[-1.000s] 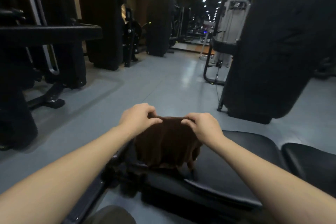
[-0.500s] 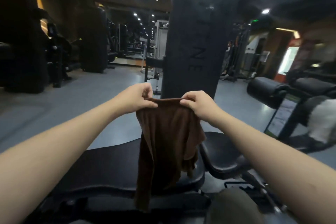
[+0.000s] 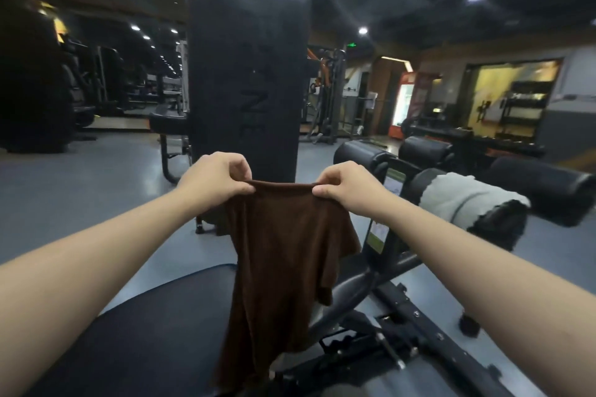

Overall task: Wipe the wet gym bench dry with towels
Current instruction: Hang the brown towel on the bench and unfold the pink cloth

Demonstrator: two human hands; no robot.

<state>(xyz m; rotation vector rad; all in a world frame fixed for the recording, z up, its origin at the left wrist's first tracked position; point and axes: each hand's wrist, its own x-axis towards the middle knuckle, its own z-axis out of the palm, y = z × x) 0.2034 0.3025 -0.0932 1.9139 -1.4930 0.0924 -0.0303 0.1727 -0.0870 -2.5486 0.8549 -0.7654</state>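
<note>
A brown towel [image 3: 283, 255] hangs in the air from its top edge. My left hand [image 3: 214, 176] pinches its left corner and my right hand [image 3: 346, 185] pinches its right corner, both raised in front of me. Below it lies the black padded gym bench [image 3: 154, 329], its seat at the lower left. The towel's lower end hangs over the bench's right edge. A grey towel [image 3: 464, 198] is draped over a black roller pad to the right.
A tall black padded column [image 3: 245, 74] stands straight ahead. Black roller pads [image 3: 541, 185] and the bench's metal frame [image 3: 396, 309] sit at the right. Grey floor [image 3: 80, 184] opens to the left, with dark machines beyond.
My view has swung right and up. Both hands have lifted the brown towel off the bench, and it now hangs free and spread wider between them.
</note>
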